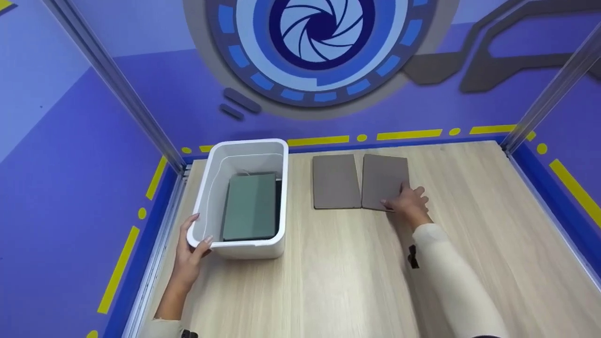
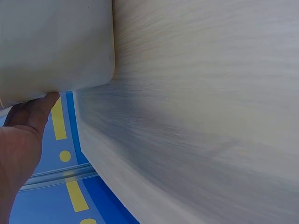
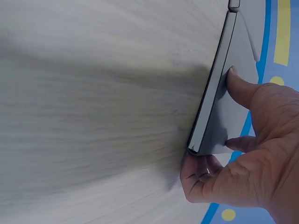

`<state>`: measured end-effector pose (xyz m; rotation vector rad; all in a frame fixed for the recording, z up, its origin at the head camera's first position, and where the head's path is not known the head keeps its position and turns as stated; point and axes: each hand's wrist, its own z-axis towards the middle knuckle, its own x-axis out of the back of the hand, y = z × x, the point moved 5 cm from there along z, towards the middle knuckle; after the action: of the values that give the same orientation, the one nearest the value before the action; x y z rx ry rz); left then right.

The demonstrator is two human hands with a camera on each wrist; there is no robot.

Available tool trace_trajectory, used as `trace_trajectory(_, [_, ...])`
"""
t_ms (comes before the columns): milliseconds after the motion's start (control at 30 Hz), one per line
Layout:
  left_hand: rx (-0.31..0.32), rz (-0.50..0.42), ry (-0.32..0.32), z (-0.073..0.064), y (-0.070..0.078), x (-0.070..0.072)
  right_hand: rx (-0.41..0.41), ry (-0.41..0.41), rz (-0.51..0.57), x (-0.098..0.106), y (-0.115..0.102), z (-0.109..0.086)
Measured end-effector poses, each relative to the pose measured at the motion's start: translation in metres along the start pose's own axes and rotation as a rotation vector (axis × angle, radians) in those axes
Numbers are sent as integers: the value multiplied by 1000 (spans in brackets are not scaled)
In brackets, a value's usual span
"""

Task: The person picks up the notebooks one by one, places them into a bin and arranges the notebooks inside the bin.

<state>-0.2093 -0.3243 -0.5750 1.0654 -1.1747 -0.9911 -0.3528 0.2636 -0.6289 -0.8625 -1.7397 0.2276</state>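
Right hand (image 1: 408, 202) pinching the rightmost brown book (image 1: 382, 179), long axis pointing away from me, I grip the white bin (image 1: 249, 252) to its left with my left hand (image 1: 189, 256).

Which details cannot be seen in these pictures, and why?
Head: anything beneath the green rectangular book in the white plastic bin; book covers it.
Head: near right corner of the rightmost brown rectangular book, behind the right hand.
Left wrist: bin's upper part, cut by picture edge.
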Motion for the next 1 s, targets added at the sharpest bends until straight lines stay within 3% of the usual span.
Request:
trace_trajectory(300, [-9, -16, -14, 0, 2, 0, -14, -14, 71, 3, 0, -5])
trace_trajectory(1000, [-20, -3, -9, 1, -1, 2, 67, -33, 52, 3, 7, -2])
